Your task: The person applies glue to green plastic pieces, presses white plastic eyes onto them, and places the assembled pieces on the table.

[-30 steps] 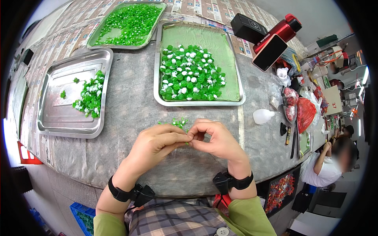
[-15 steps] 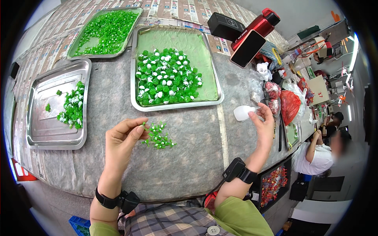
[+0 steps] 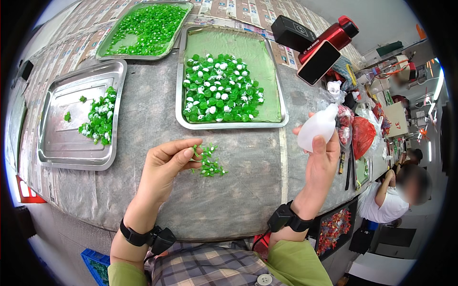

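Note:
My right hand (image 3: 323, 155) is closed around a white translucent squeeze bottle (image 3: 317, 128), lifted off the table with its narrow tip pointing up and away. Thumb and forefinger of my left hand (image 3: 167, 164) pinch a small green plastic piece (image 3: 196, 151). Just beside those fingertips lies a loose pile of small green and white pieces (image 3: 213, 167) on the grey cloth. Farther off, a metal tray with a pale green lining (image 3: 229, 40) holds many round green and white pieces (image 3: 222, 90).
At the left a metal tray (image 3: 67, 119) carries finished-looking green and white clusters (image 3: 99, 119). A back tray (image 3: 148, 31) is full of small green parts. A phone (image 3: 318, 63) leans against a red flask (image 3: 334, 35) by a black box (image 3: 292, 32). Red plastic bags (image 3: 363, 136) lie at right.
My right hand has taken hold of the bottle, which stood tipped by its fingertips, and raised it upright. My left hand keeps its pinch near the pile. The whole view has shifted slightly.

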{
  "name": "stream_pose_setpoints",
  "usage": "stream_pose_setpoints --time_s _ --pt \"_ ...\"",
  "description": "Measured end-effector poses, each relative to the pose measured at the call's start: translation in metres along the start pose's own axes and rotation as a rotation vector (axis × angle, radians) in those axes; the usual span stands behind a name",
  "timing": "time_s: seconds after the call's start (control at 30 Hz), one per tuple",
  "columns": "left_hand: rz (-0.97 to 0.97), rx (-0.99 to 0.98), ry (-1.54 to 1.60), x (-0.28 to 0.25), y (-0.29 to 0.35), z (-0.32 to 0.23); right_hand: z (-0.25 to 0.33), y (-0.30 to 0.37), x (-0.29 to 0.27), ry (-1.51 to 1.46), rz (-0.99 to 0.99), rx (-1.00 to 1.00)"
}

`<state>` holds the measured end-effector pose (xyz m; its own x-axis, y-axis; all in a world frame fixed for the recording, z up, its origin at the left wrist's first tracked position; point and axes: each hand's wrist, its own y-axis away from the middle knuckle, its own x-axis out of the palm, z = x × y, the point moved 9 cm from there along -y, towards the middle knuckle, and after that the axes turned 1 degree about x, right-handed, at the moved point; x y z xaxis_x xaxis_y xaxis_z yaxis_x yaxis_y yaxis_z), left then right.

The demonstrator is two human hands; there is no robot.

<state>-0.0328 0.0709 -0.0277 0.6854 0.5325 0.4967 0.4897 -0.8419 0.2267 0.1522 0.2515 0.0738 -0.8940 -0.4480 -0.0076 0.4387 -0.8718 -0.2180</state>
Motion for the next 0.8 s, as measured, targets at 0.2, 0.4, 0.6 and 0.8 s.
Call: stream_pose_setpoints --time_s 0.2,0.4,0.6,0.8 --pt "0.061 -0.096 0.14 0.004 -0.001 0.007 0.021 0.02 0.035 0.006 -0.049 -0.189" --pt "0.093 -0.135 0.225 0.005 0.0 0.01 0.025 0.038 0.058 0.113 -0.04 -0.277" --pt "0.051 -0.141 0.193 0.004 0.0 0.013 0.027 0.045 0.069 0.087 0.083 -0.417" --pt "0.09 -0.141 0.205 0.005 0.001 0.014 0.025 0.046 0.072 0.135 0.116 -0.414"
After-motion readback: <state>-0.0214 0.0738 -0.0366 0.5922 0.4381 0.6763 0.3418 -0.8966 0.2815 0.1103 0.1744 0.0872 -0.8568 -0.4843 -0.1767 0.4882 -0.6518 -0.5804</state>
